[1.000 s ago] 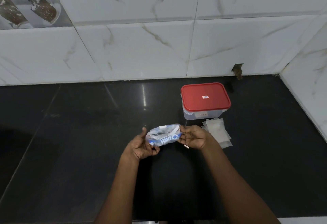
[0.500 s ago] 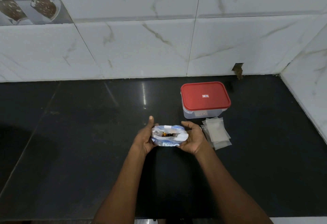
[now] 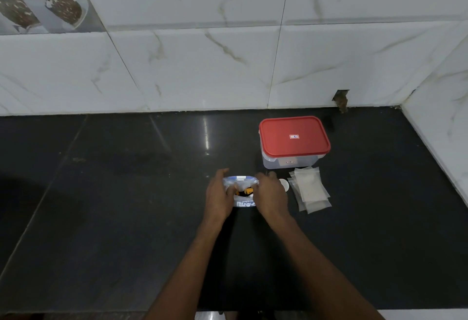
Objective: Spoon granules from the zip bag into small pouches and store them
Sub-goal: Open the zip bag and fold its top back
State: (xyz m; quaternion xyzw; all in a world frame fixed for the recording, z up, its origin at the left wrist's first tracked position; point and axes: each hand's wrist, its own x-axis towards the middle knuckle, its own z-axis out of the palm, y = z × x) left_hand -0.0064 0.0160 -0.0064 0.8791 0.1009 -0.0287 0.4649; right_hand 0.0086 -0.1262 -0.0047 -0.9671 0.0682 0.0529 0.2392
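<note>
The left hand (image 3: 218, 194) and right hand (image 3: 273, 193) each grip a side of the white-and-blue plastic zip bag (image 3: 244, 203), mouth spread, on the black worktop (image 3: 126, 193). The translucent small pouches (image 3: 311, 190) lie beside the right hand.

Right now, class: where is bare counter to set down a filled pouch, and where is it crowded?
Bare: the wide counter left of the left hand, up to the back wall; also the strip between pouches and side wall. Crowded: bag, right hand, pouches and box sit close together.
</note>
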